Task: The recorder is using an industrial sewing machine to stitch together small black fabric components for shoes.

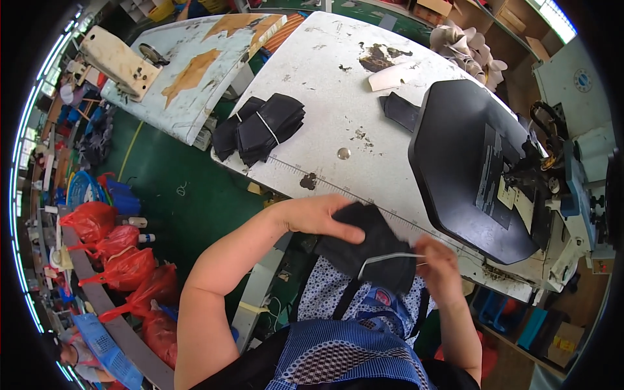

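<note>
My left hand (pixel 325 218) grips a stack of black fabric pieces (pixel 374 234) at the table's near edge, thumb on top and fingers underneath. A thin white band (pixel 383 257) crosses the lower part of the stack. My right hand (pixel 440 268), slightly blurred, pinches this band at its right end and holds it stretched out from the stack. Two more bundles of black pieces, a front one (pixel 272 127) and one partly behind it (pixel 229 133), lie on the table's left corner, each tied with a white band.
The worn white table (pixel 312 84) carries a printed ruler along its near edge. A sewing machine (pixel 578 149) with a black plate (pixel 455 149) stands at the right. Beside the plate lie a black piece (pixel 400 112) and a pale piece (pixel 390 77). Red bags (pixel 127 266) line the left.
</note>
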Demonstrator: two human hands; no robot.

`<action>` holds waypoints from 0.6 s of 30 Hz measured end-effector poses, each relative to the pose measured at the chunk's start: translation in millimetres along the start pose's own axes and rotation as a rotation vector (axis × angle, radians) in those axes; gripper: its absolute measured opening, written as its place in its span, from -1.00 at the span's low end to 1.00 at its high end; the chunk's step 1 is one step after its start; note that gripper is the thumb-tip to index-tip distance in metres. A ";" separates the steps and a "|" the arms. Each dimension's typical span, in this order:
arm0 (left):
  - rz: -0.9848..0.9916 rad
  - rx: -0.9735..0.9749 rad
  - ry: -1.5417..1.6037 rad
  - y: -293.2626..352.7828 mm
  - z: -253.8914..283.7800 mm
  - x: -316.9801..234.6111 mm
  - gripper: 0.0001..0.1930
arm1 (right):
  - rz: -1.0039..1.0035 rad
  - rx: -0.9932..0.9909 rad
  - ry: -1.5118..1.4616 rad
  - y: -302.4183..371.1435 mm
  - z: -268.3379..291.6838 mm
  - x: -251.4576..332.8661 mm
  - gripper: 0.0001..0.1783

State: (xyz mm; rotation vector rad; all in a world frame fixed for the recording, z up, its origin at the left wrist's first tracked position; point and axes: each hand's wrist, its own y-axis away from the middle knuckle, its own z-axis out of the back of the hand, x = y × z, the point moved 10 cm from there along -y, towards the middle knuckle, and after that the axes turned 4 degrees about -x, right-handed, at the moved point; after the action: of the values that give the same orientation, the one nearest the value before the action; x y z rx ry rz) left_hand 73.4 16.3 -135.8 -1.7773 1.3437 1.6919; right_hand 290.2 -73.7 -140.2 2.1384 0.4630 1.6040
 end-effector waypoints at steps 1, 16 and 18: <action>-0.017 -0.100 0.112 -3.1 6.3 1.1 -0.58 | 0.124 0.088 0.002 -1.1 12.4 12.9 -0.75; -0.225 -0.475 0.305 -47.2 -102.8 33.4 -0.50 | 1.056 -0.335 1.012 42.4 13.0 75.5 -0.61; -0.160 -0.444 0.142 -42.9 -98.1 37.2 -0.46 | 1.066 -0.219 1.164 34.7 -2.9 62.5 -0.54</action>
State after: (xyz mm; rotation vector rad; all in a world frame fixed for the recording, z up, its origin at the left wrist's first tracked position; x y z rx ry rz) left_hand 159.0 -53.3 -161.8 -2.2152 0.8884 1.9095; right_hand 305.1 -71.5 -70.2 1.0210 -0.6818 3.1927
